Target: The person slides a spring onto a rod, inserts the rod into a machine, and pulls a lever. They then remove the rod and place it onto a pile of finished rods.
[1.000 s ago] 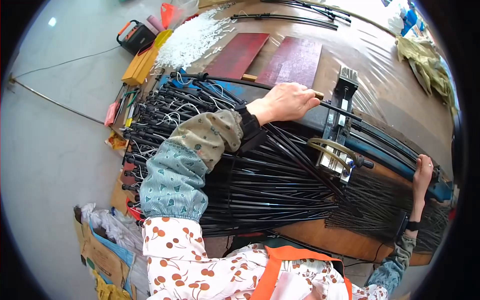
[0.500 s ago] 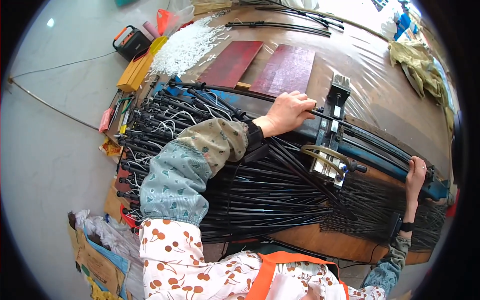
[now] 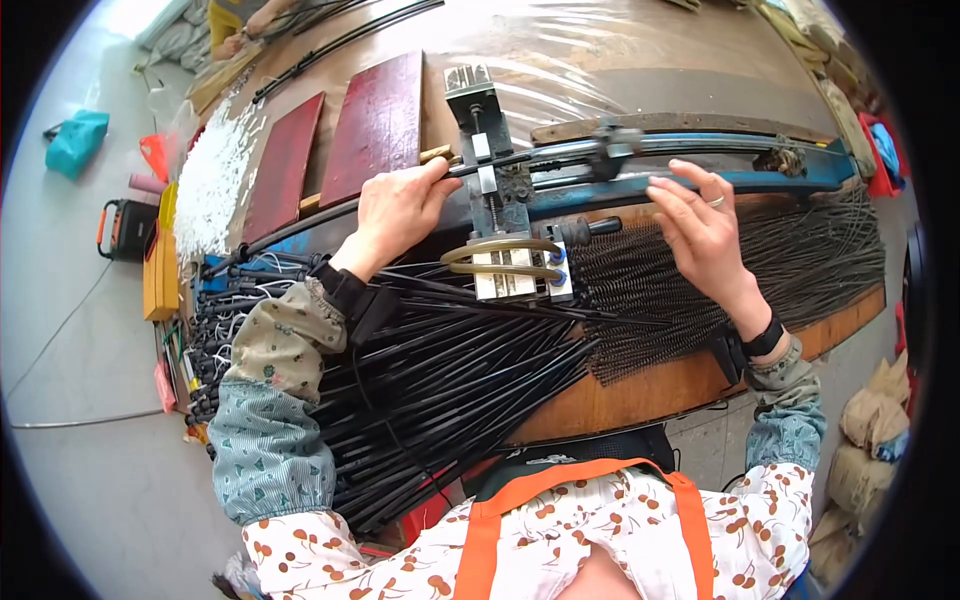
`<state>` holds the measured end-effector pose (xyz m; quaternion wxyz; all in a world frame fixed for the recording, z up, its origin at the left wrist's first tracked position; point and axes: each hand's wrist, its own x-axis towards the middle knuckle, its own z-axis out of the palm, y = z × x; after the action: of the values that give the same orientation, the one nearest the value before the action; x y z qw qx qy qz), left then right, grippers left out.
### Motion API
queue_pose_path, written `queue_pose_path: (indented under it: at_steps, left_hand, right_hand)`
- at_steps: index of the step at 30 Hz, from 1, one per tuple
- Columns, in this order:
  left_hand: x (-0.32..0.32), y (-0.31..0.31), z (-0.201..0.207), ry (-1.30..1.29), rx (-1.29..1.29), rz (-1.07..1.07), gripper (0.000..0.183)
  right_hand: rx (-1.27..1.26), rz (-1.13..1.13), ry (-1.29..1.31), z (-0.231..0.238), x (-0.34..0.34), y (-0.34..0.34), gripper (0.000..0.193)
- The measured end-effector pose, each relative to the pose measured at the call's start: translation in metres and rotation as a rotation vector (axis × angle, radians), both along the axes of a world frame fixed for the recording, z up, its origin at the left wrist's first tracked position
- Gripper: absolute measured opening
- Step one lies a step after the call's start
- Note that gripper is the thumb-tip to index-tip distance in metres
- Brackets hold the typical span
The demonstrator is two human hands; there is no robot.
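My left hand point(image 3: 400, 212) is closed around a long thin black rod point(image 3: 318, 222), just left of a metal clamping fixture point(image 3: 487, 185) with two bent hoses. The rod runs into the fixture's upper part. My right hand point(image 3: 703, 228) is raised with its fingers spread and nothing visible in it. It is nearest to a dark sliding block point(image 3: 613, 150), blurred by motion, on the rails of a blue bench frame point(image 3: 690, 188). Under my right hand lies a mass of long dark coil springs point(image 3: 640, 325). Many black rods point(image 3: 440, 375) lie fanned out below my left hand.
Two dark red boards point(image 3: 372, 125) lie beyond my left hand, beside a heap of small white tubes point(image 3: 215, 185). A yellow box point(image 3: 162, 270) and a black speaker-like case point(image 3: 130, 228) stand at left. Another person's hands point(image 3: 245, 35) show at the top left.
My right hand has come left from the far end of the blue frame and is now open. My left hand still grips the rod beside the fixture. The view has turned rightward.
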<state>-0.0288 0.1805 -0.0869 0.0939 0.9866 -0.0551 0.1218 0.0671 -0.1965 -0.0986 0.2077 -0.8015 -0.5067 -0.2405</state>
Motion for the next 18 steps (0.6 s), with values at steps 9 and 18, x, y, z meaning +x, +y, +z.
queue_pose_path:
  at_steps: [9, 18]
  left_hand:
    - [-0.013, 0.003, -0.004, -0.02, 0.007, 0.009, 0.023]
    - [0.005, 0.012, 0.009, -0.176, 0.226, -0.196, 0.011]
  right_hand:
    - [0.019, 0.176, 0.352, -0.016, -0.026, 0.04, 0.028]
    - [0.118, 0.371, 0.803, -0.019, 0.001, 0.055, 0.021]
